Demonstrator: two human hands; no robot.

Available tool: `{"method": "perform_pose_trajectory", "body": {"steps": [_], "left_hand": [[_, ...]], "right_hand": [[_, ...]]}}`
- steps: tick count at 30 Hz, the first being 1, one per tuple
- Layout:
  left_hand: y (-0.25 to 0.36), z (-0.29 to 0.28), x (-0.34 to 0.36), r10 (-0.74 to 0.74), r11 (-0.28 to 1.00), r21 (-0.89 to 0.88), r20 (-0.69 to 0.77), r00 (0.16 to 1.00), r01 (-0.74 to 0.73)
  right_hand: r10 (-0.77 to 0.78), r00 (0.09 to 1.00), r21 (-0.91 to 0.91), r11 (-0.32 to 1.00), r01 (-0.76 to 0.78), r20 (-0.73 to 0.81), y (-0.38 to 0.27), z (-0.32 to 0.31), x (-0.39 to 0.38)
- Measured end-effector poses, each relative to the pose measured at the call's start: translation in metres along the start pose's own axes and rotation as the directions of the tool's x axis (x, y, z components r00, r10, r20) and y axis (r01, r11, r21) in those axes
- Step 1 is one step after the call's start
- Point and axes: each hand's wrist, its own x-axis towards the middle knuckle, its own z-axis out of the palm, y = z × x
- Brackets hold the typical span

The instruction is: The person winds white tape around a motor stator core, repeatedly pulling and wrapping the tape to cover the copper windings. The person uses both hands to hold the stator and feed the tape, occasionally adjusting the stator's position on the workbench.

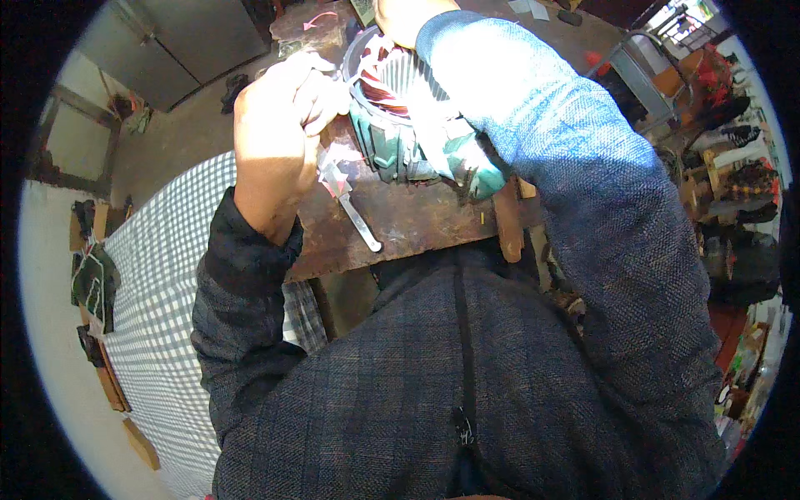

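Note:
A green motor housing (387,150) lies on a worn brown wooden bench (333,237), its open end turned up. Inside it show a ribbed stator core (404,79) and reddish-brown windings (379,79). Just left of the rim, my left hand (287,112) is closed with its fingers curled together; whatever they pinch is hidden. My right hand (408,21) reaches over the far side of the housing, bright with glare, its fingers out of sight. Below my left hand lies a slim white strip (360,223) with a hole at its end, beside crumpled pale scraps (333,171).
A checked cloth (167,292) covers a surface on the left. A wooden bar (507,221) juts from the bench's near edge. Grey cabinets (179,50) stand far left. A metal-framed chair (646,79) and cluttered shelves (737,208) are on the right.

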Motion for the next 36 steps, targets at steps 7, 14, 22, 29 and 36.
{"method": "perform_pose_trajectory", "body": {"steps": [7,14,22,29,36], "left_hand": [[0.009,0.028,-0.011,0.227,0.653,0.725,0.088,0.970,-0.219],[-0.008,0.094,-0.015,0.272,0.934,0.344,-0.517,0.811,-0.094],[-0.045,0.120,-0.012,0.680,0.468,0.884,-0.369,0.634,0.012],[-0.052,0.119,-0.004,0.680,0.599,0.801,-0.505,0.531,-0.004],[-0.040,0.090,0.017,0.541,0.726,0.676,-0.447,0.712,-0.127]], "right_hand": [[-0.018,0.999,0.059,0.998,0.016,0.031,0.014,0.008,0.009],[-0.150,0.975,0.073,0.984,0.163,-0.163,0.028,0.032,0.039],[-0.194,0.912,0.809,0.552,-0.203,0.361,0.112,0.039,0.029],[-0.274,0.852,0.882,-0.029,-0.471,0.446,0.100,0.036,-0.007],[-0.045,0.947,0.877,-0.365,-0.313,0.319,0.105,0.037,-0.059]]}}
